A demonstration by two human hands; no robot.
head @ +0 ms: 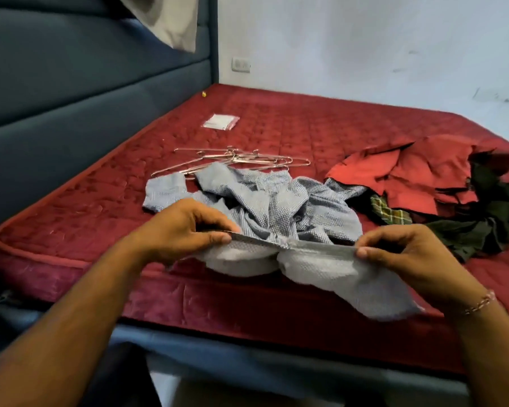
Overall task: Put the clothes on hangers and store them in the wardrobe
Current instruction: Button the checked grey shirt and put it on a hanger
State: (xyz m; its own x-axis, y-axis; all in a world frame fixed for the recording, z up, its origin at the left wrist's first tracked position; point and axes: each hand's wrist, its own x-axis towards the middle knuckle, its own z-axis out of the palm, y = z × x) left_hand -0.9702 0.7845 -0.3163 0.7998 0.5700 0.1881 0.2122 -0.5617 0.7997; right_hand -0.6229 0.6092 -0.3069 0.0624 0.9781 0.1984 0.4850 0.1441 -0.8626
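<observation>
— Pinching a blue checked shirt by one edge, stretched taut: left hand and right hand, thumbs and curled fingers clamped on cloth. Rest heaped on near side of red mattress.

— Elsewhere?

— Wire hangers just beyond shirt. Red cloth and dark clothes piled right.

The tangle of thin metal wire hangers overlaps so tightly their number can't be counted, and the crumpled blue-grey checked shirt covers their near ends. The heap of dark green cloth runs off the right edge, the pale fabric up top is cut by the frame, and the tiny yellow object by the headboard is too small to identify.
</observation>
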